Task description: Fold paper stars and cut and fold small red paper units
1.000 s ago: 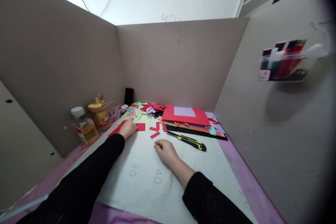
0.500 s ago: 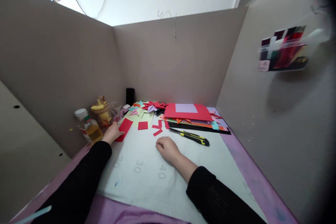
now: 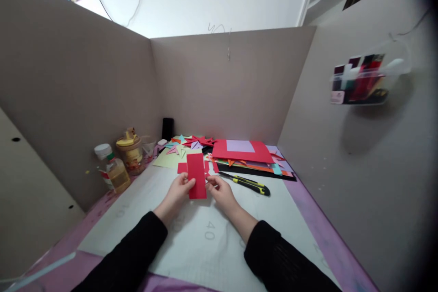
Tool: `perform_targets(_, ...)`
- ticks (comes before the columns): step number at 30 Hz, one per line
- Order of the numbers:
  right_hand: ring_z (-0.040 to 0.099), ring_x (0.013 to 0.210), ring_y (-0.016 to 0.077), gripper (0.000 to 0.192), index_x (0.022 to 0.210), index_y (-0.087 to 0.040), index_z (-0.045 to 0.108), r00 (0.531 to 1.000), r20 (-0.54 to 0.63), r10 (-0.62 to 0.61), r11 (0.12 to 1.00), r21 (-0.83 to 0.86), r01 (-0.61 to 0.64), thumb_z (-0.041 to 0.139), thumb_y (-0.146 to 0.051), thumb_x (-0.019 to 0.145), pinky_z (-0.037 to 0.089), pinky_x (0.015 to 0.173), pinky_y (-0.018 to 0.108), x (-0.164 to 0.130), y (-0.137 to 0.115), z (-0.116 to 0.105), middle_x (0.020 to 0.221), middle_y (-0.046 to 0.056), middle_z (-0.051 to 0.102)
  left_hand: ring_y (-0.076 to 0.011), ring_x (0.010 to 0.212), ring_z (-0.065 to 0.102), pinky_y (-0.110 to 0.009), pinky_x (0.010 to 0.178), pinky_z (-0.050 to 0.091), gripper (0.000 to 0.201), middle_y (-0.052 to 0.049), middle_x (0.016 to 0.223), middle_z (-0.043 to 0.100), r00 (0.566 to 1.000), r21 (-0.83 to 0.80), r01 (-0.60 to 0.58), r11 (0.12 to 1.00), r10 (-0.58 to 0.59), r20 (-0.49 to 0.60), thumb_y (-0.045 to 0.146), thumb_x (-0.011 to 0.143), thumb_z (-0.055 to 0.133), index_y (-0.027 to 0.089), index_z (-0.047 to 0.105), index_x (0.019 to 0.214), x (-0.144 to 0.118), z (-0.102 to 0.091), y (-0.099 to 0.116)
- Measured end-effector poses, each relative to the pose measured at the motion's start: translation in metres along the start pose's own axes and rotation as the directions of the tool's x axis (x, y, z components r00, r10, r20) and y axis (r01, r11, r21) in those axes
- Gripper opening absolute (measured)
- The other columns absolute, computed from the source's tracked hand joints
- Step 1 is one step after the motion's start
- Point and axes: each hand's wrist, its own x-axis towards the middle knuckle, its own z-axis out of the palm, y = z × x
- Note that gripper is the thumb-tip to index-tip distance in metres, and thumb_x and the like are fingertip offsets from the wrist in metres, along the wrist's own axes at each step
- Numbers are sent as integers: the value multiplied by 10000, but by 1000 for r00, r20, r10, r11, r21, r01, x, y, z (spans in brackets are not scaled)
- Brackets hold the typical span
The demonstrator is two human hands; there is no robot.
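A red paper rectangle point(image 3: 196, 175) is held upright over the white cutting mat point(image 3: 191, 242). My left hand point(image 3: 178, 191) grips its left edge. My right hand point(image 3: 219, 190) pinches its right edge. Behind the rectangle, small red paper scraps point(image 3: 182, 167) lie on the mat. A yellow-and-black utility knife point(image 3: 245, 183) lies on the mat just right of my right hand.
A stack of coloured paper sheets point(image 3: 249, 155) with a red sheet on top lies at the back right. Folded paper stars point(image 3: 196, 141) sit at the back. A bottle point(image 3: 111, 169) and a jar point(image 3: 130, 150) stand at the left wall. Brown partitions enclose the desk.
My left hand picked the red rectangle up from the mat's left side and carried it to the centre. My right hand rose off the mat and took hold of its other edge.
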Motion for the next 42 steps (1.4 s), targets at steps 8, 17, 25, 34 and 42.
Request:
perform_targets(8, 456, 595, 127, 199, 650, -186, 516, 994, -87, 64, 995, 82, -57, 584, -345, 748, 376, 582, 240, 6, 9, 0, 620, -31, 509, -166, 686, 610, -252, 635, 460, 328, -55, 755, 691, 994, 140, -113, 984, 112, 13, 450, 765, 629, 124, 659, 785, -7, 1, -5)
perform_targets(17, 509, 642, 149, 174, 760, -182, 572, 996, -92, 20, 998, 63, -14, 564, -353, 788, 409, 615, 254, 1, -4, 0, 690, -3, 571, -231, 826, 645, -308, 755, 479, 285, -82, 888, 740, 956, 397, -245, 885, 288, -52, 380, 765, 640, 153, 749, 897, -9, -4, 4)
perform_targets(25, 585, 896, 206, 212, 960, -164, 654, 989, -91, -117, 989, -96, 108, 527, -286, 842, 458, 787, 310, 1, -3, 1, 967, 91, 631, -230, 819, 650, -314, 763, 491, 309, -85, 934, 739, 952, 433, -281, 856, 307, 11, 374, 806, 595, 152, 744, 960, -11, -4, 3)
perform_targets(34, 571, 799, 181, 201, 878, -177, 660, 982, -77, -170, 976, -154, 157, 481, -269, 880, 447, 736, 291, -2, -5, 2, 841, 58, 605, -217, 800, 638, -289, 730, 476, 285, -78, 860, 730, 929, 519, -309, 796, 370, -14, 335, 831, 545, 150, 739, 926, -13, -5, 1)
perform_targets(42, 544, 737, 171, 203, 787, -186, 642, 982, -51, -179, 970, -173, 168, 472, -249, 879, 420, 686, 277, 0, -4, 2, 769, 34, 579, -161, 639, 561, -243, 624, 422, 308, -32, 692, 671, 925, 610, -342, 715, 371, 82, 350, 860, 489, 144, 685, 741, -13, -2, -4)
